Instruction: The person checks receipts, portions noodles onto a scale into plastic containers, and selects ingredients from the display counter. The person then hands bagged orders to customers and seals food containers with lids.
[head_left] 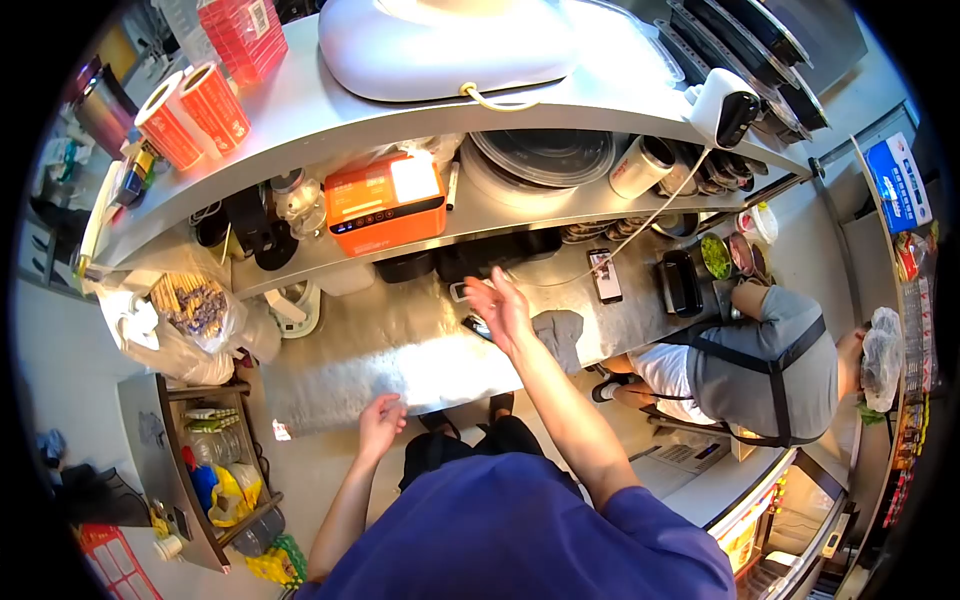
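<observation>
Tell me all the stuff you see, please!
Counter: one, silver, middle
Appliance: one, white, top shelf
Paper rolls: two, orange, top shelf's left
Device: one, orange, lower shelf
Phone: one, black and white, counter
Cloth: one, grey, counter
Tray: one, black, counter's right
Sticks: many, tan, left bag
Box: one, blue and white, far right
Other person: one, grey top, right
Others: many, mixed colours, all around
Left hand: one, bare, by counter's edge
Right hand: one, bare, over counter
</observation>
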